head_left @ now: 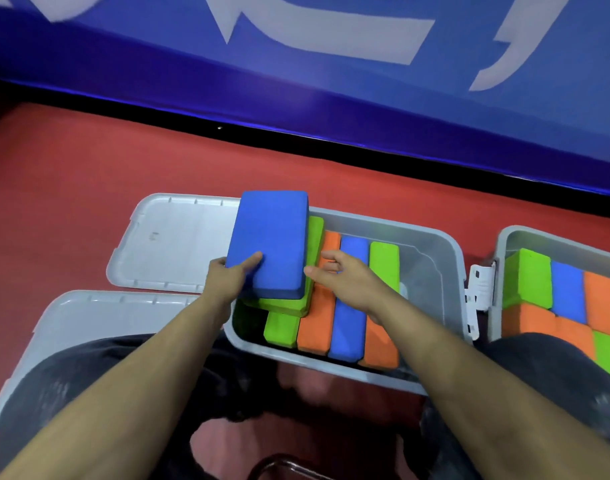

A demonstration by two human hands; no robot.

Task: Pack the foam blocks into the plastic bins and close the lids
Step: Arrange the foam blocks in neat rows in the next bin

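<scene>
A grey plastic bin (435, 258) sits open on the floor in front of me, holding upright green, orange and blue foam blocks. My left hand (229, 277) grips the near left corner of a large blue foam block (270, 237), thumb on top, holding it flat over a green block (286, 306) lying at the bin's left end. My right hand (345, 278) hovers just right of the blue block, fingers loosely spread above an orange block (315, 327), holding nothing. A second open bin (504, 244) at the right holds more blocks.
One grey lid (171, 244) lies open to the left of the bin, and another grey lid (99, 310) lies nearer me at the left. A white latch (480, 292) sits between the bins. The floor is red, with a blue wall panel behind. My knees frame the bottom.
</scene>
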